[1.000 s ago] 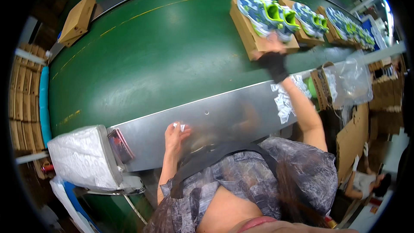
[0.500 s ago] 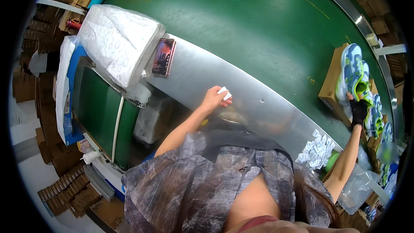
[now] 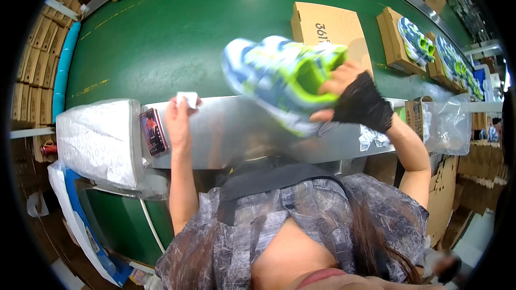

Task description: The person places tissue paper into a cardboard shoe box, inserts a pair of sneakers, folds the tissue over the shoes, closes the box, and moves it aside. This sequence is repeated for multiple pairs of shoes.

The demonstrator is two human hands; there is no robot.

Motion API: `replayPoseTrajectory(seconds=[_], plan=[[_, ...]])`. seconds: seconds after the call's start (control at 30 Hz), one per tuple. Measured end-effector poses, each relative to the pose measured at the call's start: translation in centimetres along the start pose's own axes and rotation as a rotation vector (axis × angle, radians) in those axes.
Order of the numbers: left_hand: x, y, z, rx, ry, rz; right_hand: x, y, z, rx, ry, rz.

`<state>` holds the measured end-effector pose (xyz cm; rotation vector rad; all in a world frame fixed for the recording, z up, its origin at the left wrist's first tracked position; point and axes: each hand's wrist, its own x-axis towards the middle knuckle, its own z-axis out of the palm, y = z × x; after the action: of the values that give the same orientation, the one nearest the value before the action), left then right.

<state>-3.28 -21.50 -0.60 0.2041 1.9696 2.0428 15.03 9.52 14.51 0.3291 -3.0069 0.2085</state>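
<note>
Shoes [image 3: 269, 72] that sat on the box half a second ago have come up off it, carried leftward in the right hand [image 3: 349, 86].

At far left, stacked cartons [image 3: 32, 75] stand beside a blue roll [image 3: 65, 70]. Next comes a white bundle [image 3: 99, 142] in clear plastic, then a phone [image 3: 154, 131] with a lit screen on the steel ledge [image 3: 215, 145]. Just right of the phone, the left hand [image 3: 180, 118] pinches a white slip [image 3: 187, 99] between its fingers, raised over the ledge.

Mid-view, the pair hangs above the ledge and the edge of the green surface [image 3: 161, 37], toes pointing left, blurred. Fingers of the right hand, in a black fingerless glove [image 3: 368, 102], grip it at the openings. Behind lies the box [image 3: 349, 24]; further right are loose slips [image 3: 372, 138], more shoes on boxes [image 3: 415, 40], and a clear bag [image 3: 449, 123].
</note>
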Motion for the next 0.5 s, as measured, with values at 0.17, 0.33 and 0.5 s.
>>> replayPoseTrajectory(seconds=[0.17, 0.33, 0.5], plan=[[1.9, 7.1, 7.3, 0.184, -0.062, 0.438, 0.4, -4.4, 8.5, 0.067, 0.147, -0.316], [4.3, -5.0, 11.2, 0.557, -0.281, 0.228, 0.5, -6.4, 14.1, 0.180, 0.018, -0.287], [4.0, -8.3, 11.2, 0.568, -0.344, -0.046, -5.8, 5.5, 18.4, -0.111, 0.249, 0.395]])
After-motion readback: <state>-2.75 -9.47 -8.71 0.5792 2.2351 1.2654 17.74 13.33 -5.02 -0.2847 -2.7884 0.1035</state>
